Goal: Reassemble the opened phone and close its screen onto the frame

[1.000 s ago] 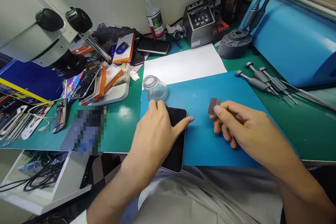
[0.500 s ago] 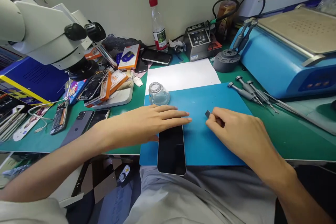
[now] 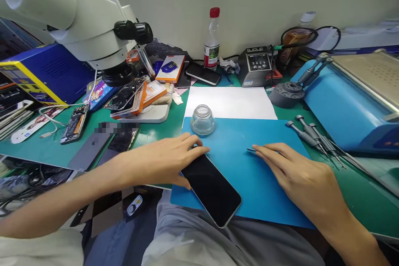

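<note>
My left hand (image 3: 177,158) is closed around the far end of a smartphone (image 3: 215,193) with a black screen. The phone lies slanted on the blue mat (image 3: 268,191), its near corner reaching past the mat's front edge. Between the thumb and fingertips of my right hand (image 3: 299,174) is a small thin dark flat piece (image 3: 250,150), seen nearly edge-on just above the mat. What it is I cannot make out. Beyond my left hand, a small clear glass jar (image 3: 203,121) rests near the mat's back left corner.
At left stand a microscope (image 3: 93,37), phone parts and a blue-yellow box (image 3: 52,77). A bottle (image 3: 212,41) and a soldering station (image 3: 256,66) line the wall. Several grey handled tools (image 3: 311,137) lie right of the mat, before a blue machine (image 3: 343,112).
My left hand has gone from lying flat over the phone to gripping its far end, and the phone has turned askew. The small piece in my right hand has tilted. The camera view shifted left.
</note>
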Demonstrator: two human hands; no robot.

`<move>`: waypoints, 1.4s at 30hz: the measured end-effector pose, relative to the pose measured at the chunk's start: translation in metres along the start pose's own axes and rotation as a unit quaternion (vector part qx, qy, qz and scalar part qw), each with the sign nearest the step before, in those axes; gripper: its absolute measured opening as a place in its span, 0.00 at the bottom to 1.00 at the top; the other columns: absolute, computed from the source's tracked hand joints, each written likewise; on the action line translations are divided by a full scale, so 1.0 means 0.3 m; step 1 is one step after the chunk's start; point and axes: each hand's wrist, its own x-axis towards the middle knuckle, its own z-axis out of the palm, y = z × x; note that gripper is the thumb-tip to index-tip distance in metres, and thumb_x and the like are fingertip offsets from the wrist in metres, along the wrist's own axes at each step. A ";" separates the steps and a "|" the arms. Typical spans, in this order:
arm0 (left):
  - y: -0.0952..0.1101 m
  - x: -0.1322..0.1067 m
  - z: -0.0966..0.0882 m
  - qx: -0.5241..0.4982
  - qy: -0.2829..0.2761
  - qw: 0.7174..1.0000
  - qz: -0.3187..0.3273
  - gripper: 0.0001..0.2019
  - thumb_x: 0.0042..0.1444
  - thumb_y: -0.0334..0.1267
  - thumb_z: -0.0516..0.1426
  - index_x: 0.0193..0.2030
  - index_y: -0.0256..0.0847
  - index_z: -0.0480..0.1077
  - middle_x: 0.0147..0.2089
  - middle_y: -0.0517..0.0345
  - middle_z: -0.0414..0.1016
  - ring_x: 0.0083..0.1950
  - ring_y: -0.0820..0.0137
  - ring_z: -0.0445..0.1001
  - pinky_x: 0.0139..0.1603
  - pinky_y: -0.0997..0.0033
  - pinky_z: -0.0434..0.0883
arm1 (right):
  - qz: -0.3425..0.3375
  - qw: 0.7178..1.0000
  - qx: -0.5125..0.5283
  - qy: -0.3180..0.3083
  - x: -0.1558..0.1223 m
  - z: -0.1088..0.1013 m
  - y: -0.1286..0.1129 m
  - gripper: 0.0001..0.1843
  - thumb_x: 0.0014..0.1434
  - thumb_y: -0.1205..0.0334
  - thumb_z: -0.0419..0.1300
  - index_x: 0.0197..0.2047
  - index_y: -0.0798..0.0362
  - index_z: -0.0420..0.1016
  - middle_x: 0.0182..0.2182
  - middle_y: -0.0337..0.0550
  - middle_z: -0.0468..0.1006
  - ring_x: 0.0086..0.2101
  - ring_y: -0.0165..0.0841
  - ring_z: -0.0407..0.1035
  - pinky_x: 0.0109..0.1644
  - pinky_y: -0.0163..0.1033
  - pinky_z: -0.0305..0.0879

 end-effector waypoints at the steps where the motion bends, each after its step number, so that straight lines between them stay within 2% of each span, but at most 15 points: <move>1: 0.017 -0.017 0.024 -0.020 0.014 0.999 -0.024 0.48 0.56 0.46 0.77 0.78 0.41 0.59 0.68 0.42 0.74 0.63 0.51 0.79 0.60 0.53 0.80 | 0.002 1.000 0.018 0.006 0.009 -0.003 -0.005 0.13 0.80 0.60 0.56 0.57 0.50 0.83 0.49 0.39 0.86 0.33 0.31 0.79 0.33 0.40 0.65; 4: 0.076 -0.037 0.117 -0.107 0.109 0.984 -0.093 0.48 0.57 0.49 0.76 0.76 0.41 0.56 0.67 0.43 0.74 0.66 0.51 0.76 0.65 0.49 0.78 | 0.046 0.994 0.101 -0.017 0.055 -0.012 -0.053 0.12 0.80 0.56 0.58 0.54 0.47 0.82 0.49 0.37 0.85 0.41 0.32 0.82 0.40 0.40 0.71; 7: 0.122 -0.036 0.210 -0.149 0.181 0.963 -0.133 0.47 0.57 0.53 0.75 0.74 0.42 0.55 0.64 0.43 0.74 0.64 0.49 0.76 0.64 0.44 0.78 | 0.083 0.978 0.180 -0.064 0.126 -0.005 -0.136 0.08 0.79 0.56 0.60 0.52 0.45 0.81 0.47 0.34 0.85 0.41 0.31 0.81 0.44 0.38 0.72; 9: 0.128 -0.047 0.252 -0.167 0.212 0.953 -0.141 0.50 0.57 0.56 0.75 0.75 0.43 0.52 0.68 0.41 0.71 0.68 0.47 0.72 0.68 0.40 0.76 | 0.059 0.973 0.211 -0.070 0.174 0.019 -0.190 0.06 0.78 0.58 0.61 0.52 0.45 0.80 0.46 0.33 0.85 0.43 0.31 0.80 0.47 0.38 0.72; 11: 0.116 -0.074 0.276 -0.196 0.220 0.945 -0.138 0.52 0.58 0.59 0.73 0.78 0.45 0.48 0.72 0.40 0.67 0.74 0.47 0.67 0.72 0.41 0.72 | 0.023 0.971 0.229 -0.072 0.212 0.052 -0.232 0.06 0.78 0.61 0.61 0.53 0.46 0.80 0.47 0.33 0.85 0.44 0.30 0.80 0.50 0.38 0.71; 15: 0.070 -0.132 0.292 -0.254 0.211 0.933 -0.142 0.47 0.65 0.57 0.69 0.79 0.50 0.48 0.73 0.46 0.68 0.75 0.53 0.66 0.74 0.47 0.70 | -0.007 0.962 0.250 -0.112 0.241 0.103 -0.273 0.06 0.78 0.63 0.60 0.53 0.49 0.79 0.44 0.35 0.84 0.42 0.28 0.79 0.47 0.38 0.71; 20: 0.051 -0.131 0.304 -0.247 0.234 0.931 -0.136 0.47 0.63 0.55 0.71 0.78 0.43 0.51 0.70 0.46 0.71 0.71 0.54 0.69 0.72 0.51 0.71 | -0.025 0.956 0.259 -0.132 0.244 0.106 -0.286 0.06 0.78 0.64 0.60 0.53 0.49 0.78 0.44 0.34 0.84 0.43 0.26 0.79 0.49 0.35 0.70; 24: 0.055 -0.125 0.305 -0.226 0.227 0.937 -0.138 0.46 0.61 0.58 0.71 0.76 0.39 0.56 0.70 0.43 0.69 0.72 0.52 0.67 0.72 0.50 0.72 | -0.016 0.956 0.261 -0.135 0.253 0.102 -0.293 0.05 0.78 0.64 0.60 0.53 0.48 0.77 0.45 0.34 0.84 0.43 0.26 0.78 0.51 0.32 0.70; 29: 0.051 -0.130 0.303 -0.219 0.229 0.937 -0.150 0.43 0.58 0.60 0.72 0.70 0.39 0.63 0.69 0.43 0.68 0.71 0.50 0.67 0.71 0.48 0.74 | -0.020 0.957 0.254 -0.140 0.257 0.106 -0.292 0.05 0.78 0.65 0.60 0.53 0.48 0.77 0.44 0.35 0.83 0.42 0.27 0.78 0.51 0.33 0.70; 35: 0.049 -0.116 0.304 -0.214 0.224 0.938 -0.156 0.43 0.57 0.62 0.72 0.70 0.40 0.64 0.69 0.43 0.68 0.72 0.50 0.67 0.71 0.47 0.74 | -0.085 0.966 0.204 -0.136 0.257 0.106 -0.272 0.07 0.80 0.64 0.57 0.54 0.51 0.76 0.42 0.39 0.81 0.39 0.30 0.75 0.46 0.39 0.67; 42: 0.062 -0.119 0.304 -0.214 0.226 0.935 -0.168 0.43 0.56 0.61 0.73 0.68 0.39 0.65 0.69 0.43 0.68 0.72 0.49 0.66 0.71 0.44 0.74 | -0.154 0.973 0.114 -0.131 0.246 0.090 -0.279 0.10 0.80 0.65 0.54 0.48 0.55 0.78 0.40 0.45 0.81 0.36 0.35 0.74 0.40 0.45 0.61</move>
